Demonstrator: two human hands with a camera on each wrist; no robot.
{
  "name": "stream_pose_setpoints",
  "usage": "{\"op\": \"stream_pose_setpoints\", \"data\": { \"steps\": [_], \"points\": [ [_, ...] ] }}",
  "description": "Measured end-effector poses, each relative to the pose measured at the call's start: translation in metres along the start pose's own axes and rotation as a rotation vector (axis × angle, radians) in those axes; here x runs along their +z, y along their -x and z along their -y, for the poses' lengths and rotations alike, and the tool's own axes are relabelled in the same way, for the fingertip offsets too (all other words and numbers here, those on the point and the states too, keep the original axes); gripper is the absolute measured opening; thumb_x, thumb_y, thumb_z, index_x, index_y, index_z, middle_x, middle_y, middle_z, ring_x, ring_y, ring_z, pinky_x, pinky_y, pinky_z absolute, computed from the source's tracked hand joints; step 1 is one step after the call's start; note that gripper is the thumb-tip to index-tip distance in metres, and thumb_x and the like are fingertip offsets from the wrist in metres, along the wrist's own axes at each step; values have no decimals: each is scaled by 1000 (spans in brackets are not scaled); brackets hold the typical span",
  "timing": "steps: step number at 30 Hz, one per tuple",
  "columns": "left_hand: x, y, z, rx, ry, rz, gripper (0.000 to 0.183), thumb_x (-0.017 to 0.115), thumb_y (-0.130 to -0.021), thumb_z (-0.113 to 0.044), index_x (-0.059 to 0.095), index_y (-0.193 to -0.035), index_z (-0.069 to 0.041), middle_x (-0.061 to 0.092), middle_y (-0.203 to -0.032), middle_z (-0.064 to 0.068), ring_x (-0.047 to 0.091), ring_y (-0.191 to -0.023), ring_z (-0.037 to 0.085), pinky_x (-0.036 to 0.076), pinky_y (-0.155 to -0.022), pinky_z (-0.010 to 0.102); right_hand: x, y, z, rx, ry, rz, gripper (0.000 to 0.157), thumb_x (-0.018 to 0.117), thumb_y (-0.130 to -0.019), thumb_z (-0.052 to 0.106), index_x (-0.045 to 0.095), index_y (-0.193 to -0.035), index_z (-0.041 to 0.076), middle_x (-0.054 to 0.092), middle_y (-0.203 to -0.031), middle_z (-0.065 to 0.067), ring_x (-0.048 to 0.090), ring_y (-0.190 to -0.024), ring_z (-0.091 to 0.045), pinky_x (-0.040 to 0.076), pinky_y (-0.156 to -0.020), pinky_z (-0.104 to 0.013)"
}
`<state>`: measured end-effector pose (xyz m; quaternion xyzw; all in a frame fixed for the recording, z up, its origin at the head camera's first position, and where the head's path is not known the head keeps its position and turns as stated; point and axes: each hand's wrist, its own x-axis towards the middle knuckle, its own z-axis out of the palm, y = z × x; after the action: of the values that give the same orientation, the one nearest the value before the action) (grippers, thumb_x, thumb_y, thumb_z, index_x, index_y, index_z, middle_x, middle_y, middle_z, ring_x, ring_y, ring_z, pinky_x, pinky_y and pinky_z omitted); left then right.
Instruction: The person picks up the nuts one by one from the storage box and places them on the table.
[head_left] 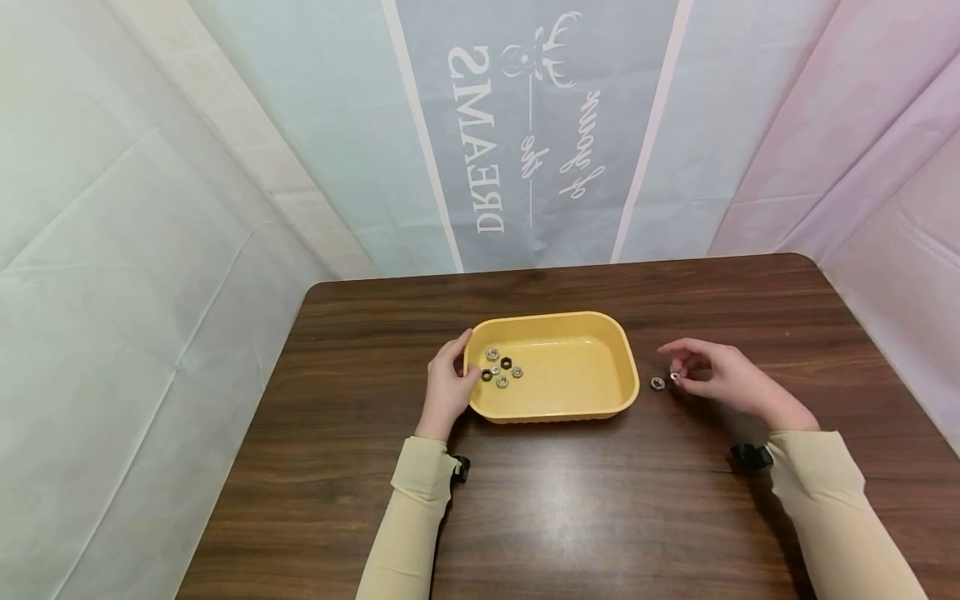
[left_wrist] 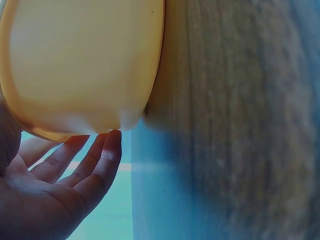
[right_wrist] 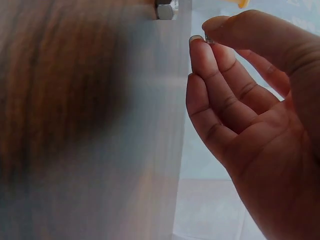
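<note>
A yellow plastic tray (head_left: 570, 402) stands on the table. My left hand (head_left: 450, 383) grips its left end, thumb over the rim and fingers along the outer wall; the left wrist view shows those fingers (left_wrist: 102, 160) against the tray's side (left_wrist: 85, 65). Inside, at the left, lie several hex nuts, among them a large silver nut (head_left: 492, 354) and a black nut (head_left: 506, 363). To the right of the tray, my right hand (head_left: 716, 375) pinches a small silver nut (head_left: 674, 377) between thumb and finger, mostly covered in the right wrist view. A larger silver nut (head_left: 657, 383) lies beside it on the table.
The dark wood-grain table (head_left: 555, 517) extends around the tray on all sides. Behind it hangs a pale cloth (head_left: 540, 167) with printed lettering, and more cloth (head_left: 112, 333) hangs at the left. A black wrist strap (head_left: 752, 456) is on my right arm.
</note>
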<state>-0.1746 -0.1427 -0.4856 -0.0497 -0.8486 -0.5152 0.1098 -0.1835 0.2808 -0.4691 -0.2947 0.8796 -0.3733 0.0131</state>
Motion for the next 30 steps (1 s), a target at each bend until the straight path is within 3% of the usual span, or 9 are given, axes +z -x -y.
{"op": "stream_pose_setpoints", "data": {
  "steps": [10,16,30],
  "points": [
    [0,0,-1,-6,-1,4,59,57,-81,9,52,-138,-5,59,-122,11,56,-99,23,53,-69,27,5,5,-8,92,5,50,41,69,-78,-11,60,-117,0,59,-85,-3,59,-74,-9,51,-64,-24],
    [0,1,-1,-9,0,1,60,57,-81,9,53,-138,-10,58,-124,11,57,-101,23,53,-68,27,7,6,-12,100,-1,48,41,69,-78,-10,61,-117,1,59,-86,-3,59,-75,-10,51,-64,-24],
    [0,1,-1,18,12,-1,59,56,-81,10,53,-137,-6,60,-121,12,57,-98,24,52,-65,26,11,5,-13,97,35,45,40,70,-77,-9,62,-115,2,60,-84,0,58,-74,-9,51,-65,-26]
  ]
}}
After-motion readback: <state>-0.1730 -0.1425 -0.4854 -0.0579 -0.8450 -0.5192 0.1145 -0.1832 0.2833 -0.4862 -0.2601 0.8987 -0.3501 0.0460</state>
